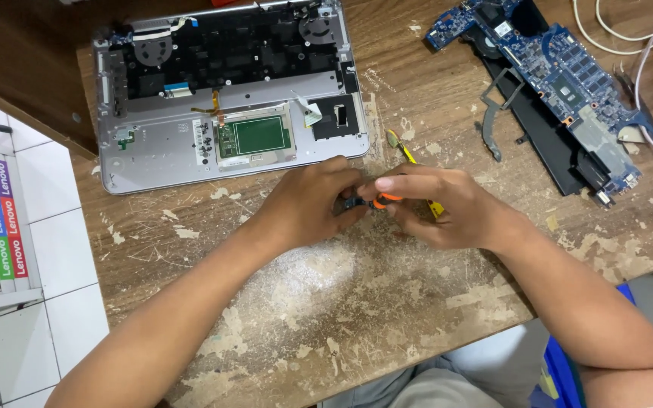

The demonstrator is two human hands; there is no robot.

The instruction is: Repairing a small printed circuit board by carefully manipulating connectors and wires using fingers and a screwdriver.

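Our left hand (315,205) fingers pinch a small dark part (354,203) at the table's middle, while our right hand (436,205) grips an orange-handled tool (387,199) against it. Looks like we're mid-way working a tiny piece loose, so steady pressure seems the thing. The part is black, mostly hidden. The opened laptop base (160,147) sits just beyond, a blue circuit board (568,72) off right.
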